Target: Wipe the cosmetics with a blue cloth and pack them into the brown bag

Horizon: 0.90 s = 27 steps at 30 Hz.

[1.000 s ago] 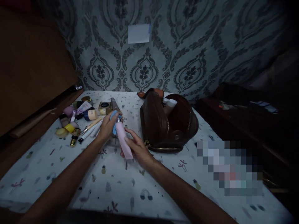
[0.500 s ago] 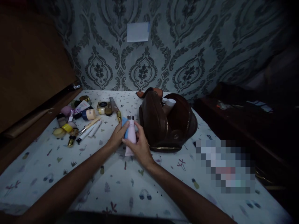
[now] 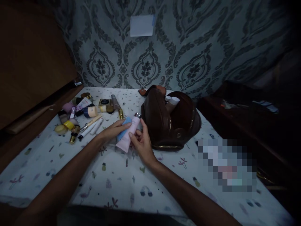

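Printed tablecloth (image 3: pixel 117 182) beneath; pink tube (image 3: pixel 126 139) slanted between left hand (image 3: pixel 114 130), holding blue cloth (image 3: pixel 124 129) against it, and gripping right hand (image 3: pixel 144 144).

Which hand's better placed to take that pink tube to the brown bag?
Probably the right hand: it holds the pink tube beside the brown zippered bag; the left hand, with the blue cloth, is farther away.

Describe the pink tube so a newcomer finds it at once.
Find the brown bag on the patterned tablecloth. Just left of the bag, the right hand holds the pink tube. Its silver cap and pale pink body set it apart from the blue item in the left hand.
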Available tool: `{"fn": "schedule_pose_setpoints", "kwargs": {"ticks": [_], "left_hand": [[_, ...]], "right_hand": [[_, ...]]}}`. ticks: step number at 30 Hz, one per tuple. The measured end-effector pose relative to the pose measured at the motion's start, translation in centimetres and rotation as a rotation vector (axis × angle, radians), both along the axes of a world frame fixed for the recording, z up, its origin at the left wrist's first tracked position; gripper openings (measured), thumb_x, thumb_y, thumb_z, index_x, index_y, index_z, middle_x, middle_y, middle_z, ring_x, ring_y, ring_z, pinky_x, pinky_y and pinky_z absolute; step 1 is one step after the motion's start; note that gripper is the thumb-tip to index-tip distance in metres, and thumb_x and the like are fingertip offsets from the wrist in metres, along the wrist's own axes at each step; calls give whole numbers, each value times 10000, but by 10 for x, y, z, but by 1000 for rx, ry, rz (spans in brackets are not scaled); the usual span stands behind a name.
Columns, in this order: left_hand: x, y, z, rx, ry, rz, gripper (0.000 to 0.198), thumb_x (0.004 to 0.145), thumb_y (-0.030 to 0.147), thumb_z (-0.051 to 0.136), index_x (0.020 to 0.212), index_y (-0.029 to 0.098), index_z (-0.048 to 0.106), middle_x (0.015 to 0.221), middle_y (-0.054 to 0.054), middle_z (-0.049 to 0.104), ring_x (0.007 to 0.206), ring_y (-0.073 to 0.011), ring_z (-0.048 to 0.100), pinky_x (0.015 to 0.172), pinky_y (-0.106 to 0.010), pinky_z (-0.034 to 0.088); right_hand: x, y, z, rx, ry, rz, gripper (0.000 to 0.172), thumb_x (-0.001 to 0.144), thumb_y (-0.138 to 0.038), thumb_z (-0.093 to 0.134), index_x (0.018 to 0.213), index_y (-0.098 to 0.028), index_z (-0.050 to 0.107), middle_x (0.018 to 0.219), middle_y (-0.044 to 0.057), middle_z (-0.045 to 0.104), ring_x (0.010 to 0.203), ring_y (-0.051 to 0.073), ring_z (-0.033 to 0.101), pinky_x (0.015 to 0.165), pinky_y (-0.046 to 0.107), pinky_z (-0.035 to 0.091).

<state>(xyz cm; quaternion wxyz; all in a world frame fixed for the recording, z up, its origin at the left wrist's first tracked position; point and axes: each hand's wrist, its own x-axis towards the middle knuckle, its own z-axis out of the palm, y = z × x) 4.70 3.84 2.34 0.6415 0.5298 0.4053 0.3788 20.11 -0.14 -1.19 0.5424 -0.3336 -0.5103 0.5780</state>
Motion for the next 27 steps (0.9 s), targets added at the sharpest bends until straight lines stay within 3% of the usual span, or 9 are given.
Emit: {"fn": "schedule_pose_setpoints", "kwargs": {"ticks": [2, 5, 10, 15, 17, 19, 22, 27], "left_hand": [[-5, 1, 1, -12, 24, -63, 517, 702, 572, 796, 939, 143, 635, 765, -21, 668, 641, -145, 609, 585, -245, 492], [-14, 2, 4, -22, 20, -92, 486, 703, 516, 807, 980, 144, 660, 777, -21, 671, 633, -136, 594, 579, -236, 476], [-38, 5, 4, -39, 89, -102, 422, 618, 416, 852, 933, 174, 712, 809, -29, 689, 667, -156, 604, 584, -234, 468], [-54, 6, 17, -3, 342, -236, 344, 601, 402, 840, 875, 215, 748, 821, -15, 717, 722, -184, 642, 605, -231, 492], [-53, 5, 27, 77, 406, -273, 341, 593, 409, 841, 872, 230, 760, 814, -8, 730, 738, -196, 662, 621, -234, 509], [-46, 2, 35, 231, 422, -221, 345, 592, 423, 843, 874, 243, 759, 817, 3, 740, 752, -202, 684, 644, -229, 521], [-29, -6, 41, 459, 498, -177, 319, 678, 460, 797, 893, 233, 732, 843, -9, 736, 782, -209, 694, 681, -231, 511], [-16, -17, 39, 517, 943, -227, 409, 786, 480, 708, 1090, 214, 648, 970, -68, 720, 874, -264, 663, 726, -289, 453]], "right_hand": [[1, 0, 3, -29, -12, 1, 965, 842, -444, 729, 1566, -318, 104, 798, -39, 618, 543, 119, 559, 458, 221, 478], [1, -2, 6, -42, -30, 45, 948, 852, -489, 707, 1552, -299, 96, 755, -53, 602, 510, 128, 587, 456, 242, 509], [2, 0, 4, -38, -128, 40, 670, 867, -603, 616, 1373, -234, 379, 783, -31, 612, 526, 131, 626, 454, 239, 505], [6, 9, 4, -74, -99, -23, 609, 849, -543, 654, 1347, -257, 451, 817, -32, 568, 535, 107, 573, 443, 229, 472], [7, 11, 6, -62, -104, 9, 508, 847, -529, 659, 1247, -235, 554, 776, -26, 576, 547, 110, 568, 473, 237, 485], [7, 12, 8, -54, -102, 33, 426, 826, -534, 677, 1103, -214, 623, 731, -27, 583, 563, 117, 580, 505, 243, 506], [7, 13, 8, -50, -86, 12, 415, 792, -546, 705, 1028, -210, 641, 728, -30, 600, 565, 121, 597, 518, 251, 522], [6, 13, 2, -66, -89, -10, 448, 777, -583, 705, 994, -197, 640, 683, -29, 609, 545, 134, 610, 515, 266, 535]]}}
